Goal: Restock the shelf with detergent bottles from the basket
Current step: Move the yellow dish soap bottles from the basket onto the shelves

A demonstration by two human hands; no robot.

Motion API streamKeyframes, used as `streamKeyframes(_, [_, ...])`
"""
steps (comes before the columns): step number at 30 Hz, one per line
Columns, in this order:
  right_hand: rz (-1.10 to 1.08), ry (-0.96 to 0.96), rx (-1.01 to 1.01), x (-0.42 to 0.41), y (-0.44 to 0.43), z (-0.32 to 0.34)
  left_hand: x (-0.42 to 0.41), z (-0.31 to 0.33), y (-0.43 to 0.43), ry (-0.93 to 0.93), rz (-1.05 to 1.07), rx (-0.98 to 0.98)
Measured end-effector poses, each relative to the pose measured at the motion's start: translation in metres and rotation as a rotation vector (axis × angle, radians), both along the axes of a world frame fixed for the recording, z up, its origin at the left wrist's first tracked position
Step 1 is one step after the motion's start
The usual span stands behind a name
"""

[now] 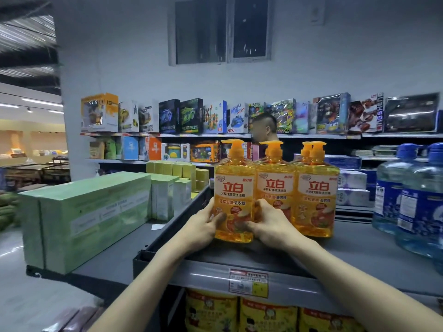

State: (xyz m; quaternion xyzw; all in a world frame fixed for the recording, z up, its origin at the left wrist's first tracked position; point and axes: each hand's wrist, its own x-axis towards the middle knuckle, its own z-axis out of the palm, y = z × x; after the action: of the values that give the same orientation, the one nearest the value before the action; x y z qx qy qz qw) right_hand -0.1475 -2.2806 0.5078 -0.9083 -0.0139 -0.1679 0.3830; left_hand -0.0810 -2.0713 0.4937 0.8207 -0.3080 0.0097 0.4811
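Observation:
An orange detergent bottle (233,188) with a pump top stands upright at the front of the grey top shelf (359,250). My left hand (203,224) grips its lower left side and my right hand (268,224) grips its lower right side. Beside it to the right stand two more rows of the same orange bottles (275,180), (316,188), each with another pump showing behind. The basket is out of view.
Large blue water jugs (412,200) stand on the shelf at the right. Green boxes (88,216) fill the shelf to the left. Yellow packs (266,317) sit on the shelf below. Toy boxes (215,116) line a far rack, with a person's head (263,128) behind the bottles.

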Motion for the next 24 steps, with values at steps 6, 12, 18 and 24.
streamKeyframes(6, [0.021, 0.037, 0.024, 0.0029, -0.0010, 0.0027, -0.0028, -0.0043, -0.0055, -0.053, -0.023, 0.081])
streamKeyframes(12, [-0.009, 0.034, -0.012, -0.0005, 0.0013, 0.0003, 0.0040, -0.0079, -0.0050, -0.030, -0.006, 0.055])
streamKeyframes(18, [-0.040, 0.001, -0.088, -0.0017, 0.0035, -0.0044, 0.0043, -0.0113, -0.0033, -0.029, -0.003, 0.052])
streamKeyframes(24, [-0.056, 0.022, -0.085, -0.0039, 0.0056, -0.0034, 0.0007, -0.0084, -0.0032, -0.019, 0.016, 0.065])
